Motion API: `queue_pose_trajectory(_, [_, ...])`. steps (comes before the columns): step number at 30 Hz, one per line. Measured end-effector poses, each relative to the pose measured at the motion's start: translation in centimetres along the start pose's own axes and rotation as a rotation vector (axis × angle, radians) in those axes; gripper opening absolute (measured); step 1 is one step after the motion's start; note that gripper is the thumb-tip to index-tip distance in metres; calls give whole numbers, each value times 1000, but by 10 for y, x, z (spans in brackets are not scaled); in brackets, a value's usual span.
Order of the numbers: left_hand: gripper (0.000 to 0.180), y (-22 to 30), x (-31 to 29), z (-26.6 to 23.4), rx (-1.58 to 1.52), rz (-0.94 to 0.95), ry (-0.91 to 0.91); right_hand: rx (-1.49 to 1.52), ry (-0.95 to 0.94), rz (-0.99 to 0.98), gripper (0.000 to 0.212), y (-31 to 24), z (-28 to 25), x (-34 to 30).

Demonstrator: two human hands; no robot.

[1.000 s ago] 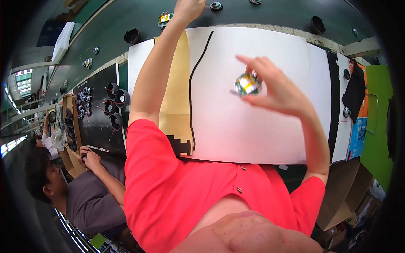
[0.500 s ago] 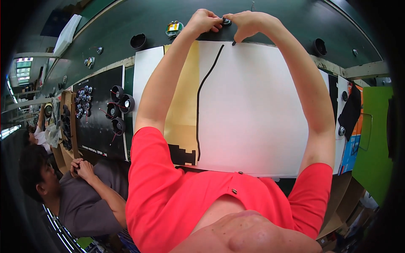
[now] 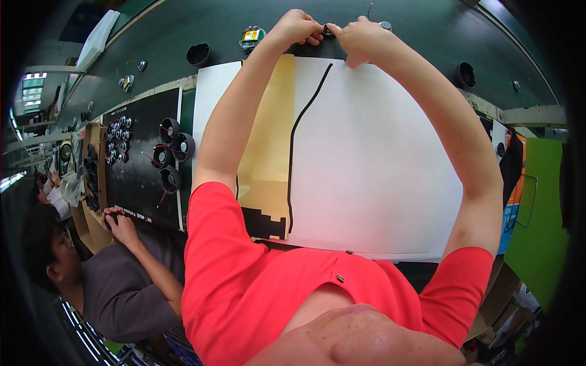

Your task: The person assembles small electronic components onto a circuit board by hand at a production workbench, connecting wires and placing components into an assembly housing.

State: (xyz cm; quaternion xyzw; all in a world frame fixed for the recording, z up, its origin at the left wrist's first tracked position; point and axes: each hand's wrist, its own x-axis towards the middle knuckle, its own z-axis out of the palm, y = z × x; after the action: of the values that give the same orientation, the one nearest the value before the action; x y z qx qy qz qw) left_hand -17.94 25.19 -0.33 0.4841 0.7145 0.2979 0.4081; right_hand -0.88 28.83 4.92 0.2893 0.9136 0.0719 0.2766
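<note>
At the far side of the bench my left hand (image 3: 298, 28) is closed, its fingertips pinching a small round dark part (image 3: 328, 29). My right hand (image 3: 364, 40) reaches in from the other side with its index fingertip pressed against the same part, its other fingers bent. The fingers hide most of the part. Just beyond my right hand lies a small silver speaker (image 3: 385, 25) with a thin wire nearby. Left of my left hand is a round green circuit board (image 3: 251, 38) with a yellow-and-white block on it. A black cup-shaped housing (image 3: 198, 55) stands further left.
Under my forearms lies a white sheet (image 3: 378, 152) with a yellow strip (image 3: 268, 140) and a curved black strip (image 3: 292, 146). Wired black housings (image 3: 170, 180) and several small speakers (image 3: 119, 134) sit on a black board. A seated co-worker (image 3: 122, 293) is at left.
My right hand has turned and shifted slightly right, uncovering the silver speaker behind it. A small black piece at its thumb no longer shows. My left hand keeps its pinch.
</note>
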Motion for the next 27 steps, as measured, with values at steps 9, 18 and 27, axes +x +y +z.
queue_pose_trajectory(9, [19, -10, -1, -31, 101, -89, -102, -26, -22, 154, 93, -29, -13, 8])
queue_pose_trajectory(18, [23, 5, 7, -15, -107, 210, 4, 468, 237, 16, 101, 36, -11, -69])
queue_pose_trajectory(27, [19, 38, 53, 54, -195, 262, -63, 822, 654, 49, 87, 33, 84, -175])
